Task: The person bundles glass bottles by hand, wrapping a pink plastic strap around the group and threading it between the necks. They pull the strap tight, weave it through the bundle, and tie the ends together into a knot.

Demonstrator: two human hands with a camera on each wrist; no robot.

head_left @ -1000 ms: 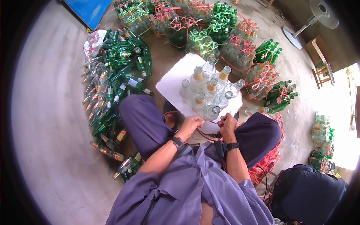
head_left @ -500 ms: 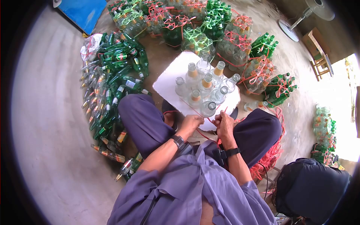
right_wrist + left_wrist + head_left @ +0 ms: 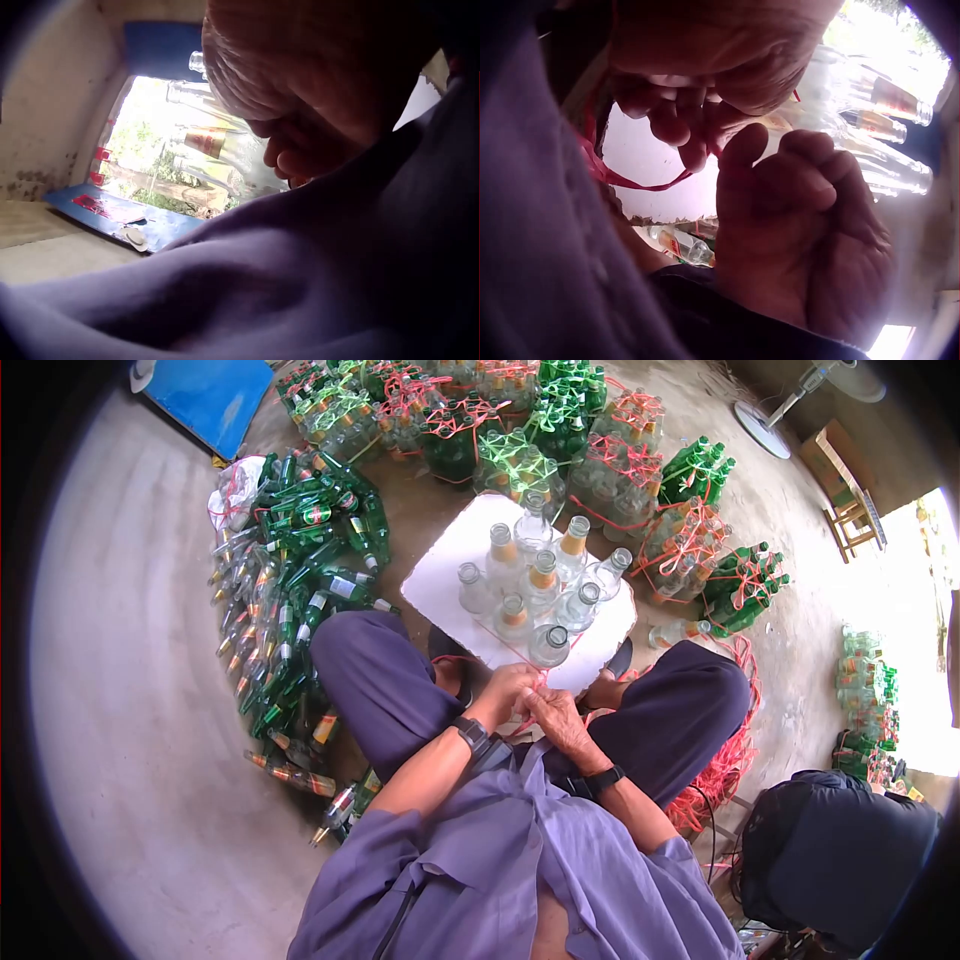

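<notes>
Clear glass bottles (image 3: 548, 648) stand upright in a tight cluster on a white board (image 3: 440, 582) between the person's knees. A red plastic string (image 3: 520, 653) runs round the cluster's near side, low on the bottles. My left hand (image 3: 506, 692) pinches the string just in front of the nearest bottle. Against it, my right hand (image 3: 562, 722) has its fingertips at the same spot, pinching the string. In the left wrist view a loose red strand (image 3: 641, 184) trails from the fingers over the board. The fingertips are mostly hidden in the right wrist view.
Loose green and clear bottles (image 3: 300, 570) lie heaped on the left. Bundles tied with red and green string (image 3: 615, 475) curve round the back and right. One clear bottle (image 3: 680, 633) lies near the right knee, by a red string pile (image 3: 715, 780). A dark padded object (image 3: 840, 860) is at lower right.
My right hand has moved left, from apart to meeting my left hand at the string. The left hand stays near the same place. The head view has shifted slightly.
</notes>
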